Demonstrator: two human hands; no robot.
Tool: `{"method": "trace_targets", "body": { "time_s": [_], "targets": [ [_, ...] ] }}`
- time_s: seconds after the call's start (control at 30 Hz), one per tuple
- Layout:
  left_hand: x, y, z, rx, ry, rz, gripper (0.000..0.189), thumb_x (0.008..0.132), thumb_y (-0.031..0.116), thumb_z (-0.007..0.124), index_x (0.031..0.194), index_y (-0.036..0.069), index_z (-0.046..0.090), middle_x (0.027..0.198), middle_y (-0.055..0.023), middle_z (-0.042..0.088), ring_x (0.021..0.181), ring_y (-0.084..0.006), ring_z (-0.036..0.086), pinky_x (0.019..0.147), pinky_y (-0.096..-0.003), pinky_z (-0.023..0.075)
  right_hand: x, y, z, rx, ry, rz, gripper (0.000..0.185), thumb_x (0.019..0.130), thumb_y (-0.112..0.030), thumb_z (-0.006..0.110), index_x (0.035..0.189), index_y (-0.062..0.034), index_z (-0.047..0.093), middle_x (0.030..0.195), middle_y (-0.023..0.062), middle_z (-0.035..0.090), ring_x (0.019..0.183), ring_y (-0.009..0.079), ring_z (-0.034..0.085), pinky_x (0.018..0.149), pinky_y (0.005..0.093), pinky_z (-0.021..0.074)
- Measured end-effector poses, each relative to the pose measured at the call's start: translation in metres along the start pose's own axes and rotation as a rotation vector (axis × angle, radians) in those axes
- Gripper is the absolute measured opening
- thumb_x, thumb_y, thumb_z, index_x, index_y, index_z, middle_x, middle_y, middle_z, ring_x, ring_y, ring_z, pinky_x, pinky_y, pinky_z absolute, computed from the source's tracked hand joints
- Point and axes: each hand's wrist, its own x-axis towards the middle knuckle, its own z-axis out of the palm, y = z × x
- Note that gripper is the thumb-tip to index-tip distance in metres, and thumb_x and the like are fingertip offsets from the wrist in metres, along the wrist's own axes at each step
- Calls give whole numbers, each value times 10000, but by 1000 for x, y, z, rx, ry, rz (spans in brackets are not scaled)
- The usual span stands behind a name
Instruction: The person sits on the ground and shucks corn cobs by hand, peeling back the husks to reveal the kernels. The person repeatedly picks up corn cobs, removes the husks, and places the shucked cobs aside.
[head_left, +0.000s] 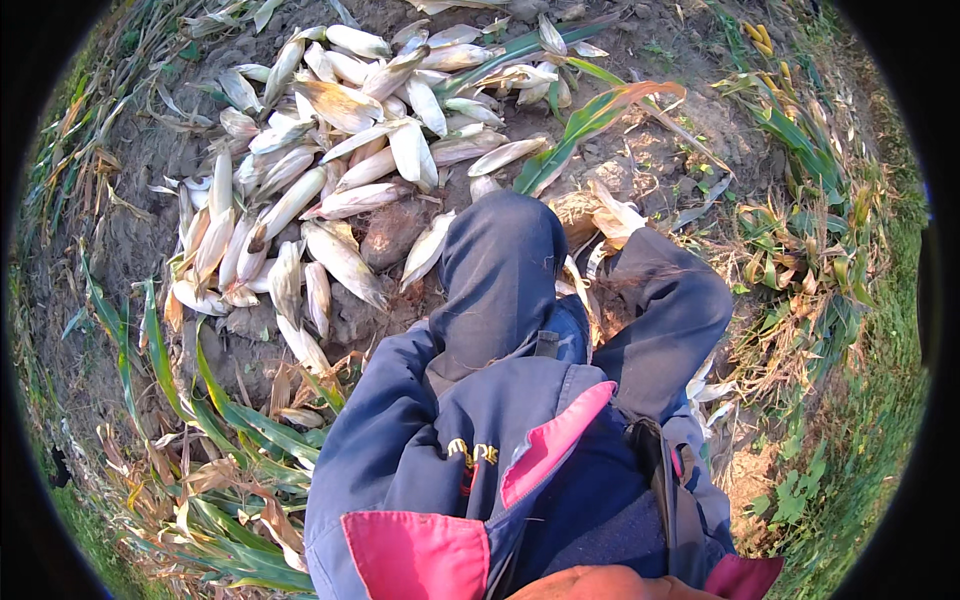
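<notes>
My left hand is out of view, its sleeve (375, 390) running forward to the side of my left knee (502, 262). My right hand is out of view too. Bare skin (600, 585) shows at the bottom edge between the pink collar flaps; what part of the body it is, I cannot tell. Before me lies a heap of corn ears in pale dry husks (360, 135). One husked ear (427, 251) rests right beside my left knee. Loose dry husk (615, 214) shows beyond the gap between my knees, partly hidden by my right knee (660, 300).
Bare yellow corn ears (759, 37) lie at the far right. Green and dry corn stalks (247, 427) cover the left front ground. A long corn leaf (577, 135) lies beside the heap. More dry leaves and stalks (795, 262) line the right side, with green weeds (802, 487) lower down.
</notes>
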Motion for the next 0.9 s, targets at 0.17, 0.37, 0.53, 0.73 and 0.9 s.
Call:
{"method": "trace_targets", "body": {
  "time_s": [0.17, 0.37, 0.53, 0.73, 0.9],
  "targets": [
    [5, -2, 9, 22, -51, 17, 675, 762, 414, 759, 1268, 35, 522, 1068, -263, 665, 1062, -438, 644, 914, -476, 513, 9, -7, 9, 101, 16, 15, 507, 867, -290, 710, 1254, -20, 524, 1190, 213, 613, 1046, 333, 630, 869, 404, 525],
    [-1, -10, 4, 32, -73, 38, 694, 751, 425, 764, 1275, 46, 512, 1089, -267, 663, 1067, -437, 643, 913, -482, 510, 38, -25, 17, 296, 36, 1, 493, 879, -254, 703, 1274, -23, 521, 1225, 205, 605, 1068, 316, 625, 875, 393, 527],
    [-38, -33, -68, -207, 203, -14, 647, 728, 440, 768, 1155, 34, 502, 1075, -285, 661, 1060, -439, 643, 897, -482, 510, 54, -66, 20, 847, 98, -89, 483, 888, -224, 697, 1291, -26, 518, 1254, 198, 598, 1087, 302, 621, 880, 385, 529],
    [-41, 1, -160, -830, 393, 460, 404, 808, 237, 731, 1094, 53, 513, 890, -174, 663, 837, -299, 671, 714, -396, 535, -27, -213, 25, 445, 284, -1143, 462, 944, -38, 624, 1382, -19, 478, 1293, 165, 585, 1150, 228, 581, 1007, 342, 461],
    [21, 10, -189, -1110, 504, 677, 292, 849, 113, 711, 1055, 69, 508, 743, -56, 599, 556, -140, 545, 493, -301, 462, -107, -274, 96, 577, -28, -1357, 471, 943, -140, 670, 1364, -16, 498, 1260, 158, 611, 1145, 234, 595, 1002, 363, 468]
  ]
}}
